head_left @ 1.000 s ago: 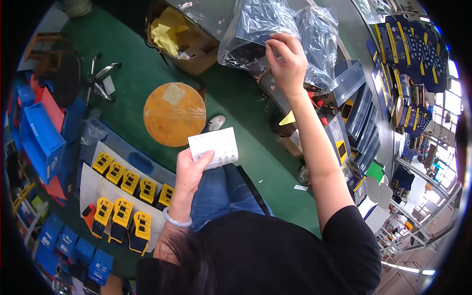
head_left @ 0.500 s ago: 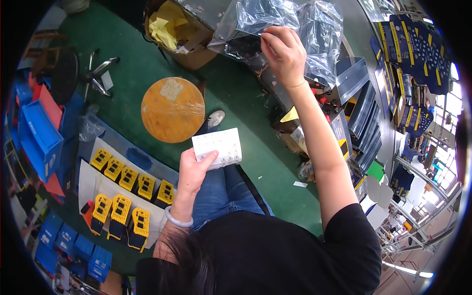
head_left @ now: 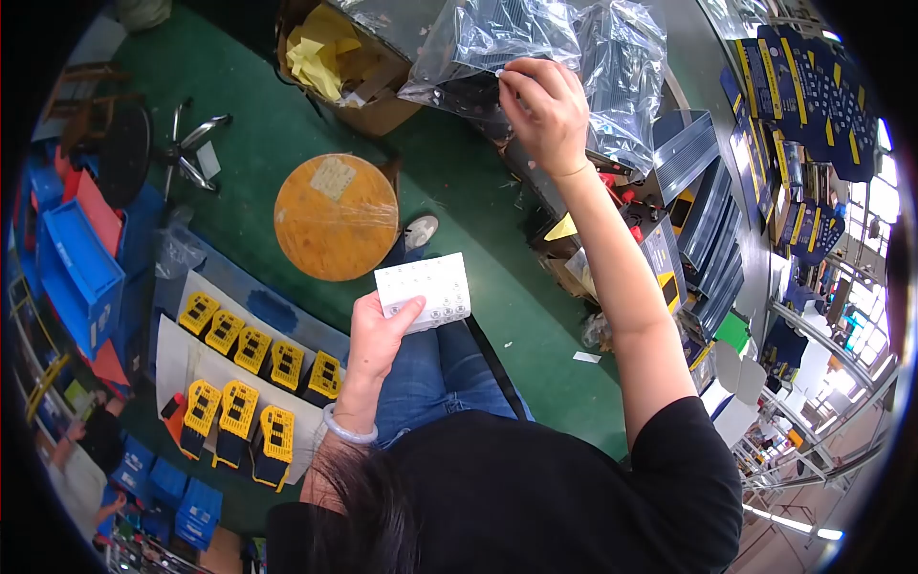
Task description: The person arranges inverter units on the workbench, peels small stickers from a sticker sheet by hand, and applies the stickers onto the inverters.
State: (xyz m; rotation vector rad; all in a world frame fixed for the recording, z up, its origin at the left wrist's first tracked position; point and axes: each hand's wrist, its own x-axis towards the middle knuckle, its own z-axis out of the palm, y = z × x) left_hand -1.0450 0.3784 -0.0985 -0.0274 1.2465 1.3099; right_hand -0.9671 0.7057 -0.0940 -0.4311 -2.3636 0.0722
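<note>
My left hand (head_left: 378, 330) holds a white sheet of round stickers (head_left: 426, 287), its thumb lying on the face of the sheet. Farther forward, my right hand (head_left: 545, 110) pinches a tiny white piece between thumb and fingertips, over the near edge of a clear plastic bag (head_left: 512, 38) with dark ribbed parts inside. Whether the fingertips touch the bag is not clear. Another bagged ribbed part (head_left: 622, 86) lies just right of this hand.
A round wooden stool (head_left: 337, 218) stands ahead on the green floor. Several yellow-and-black units (head_left: 237, 409) lie at the left, near blue bins (head_left: 81, 268). An open carton (head_left: 382, 105) holds yellow paper. Dark ribbed panels (head_left: 712, 239) are stacked right. Another person (head_left: 81, 459) is at lower left.
My right hand has shifted slightly left, still pinching. My left hand and the sheet have moved slightly to the right. Another person has come into view at the lower left.
</note>
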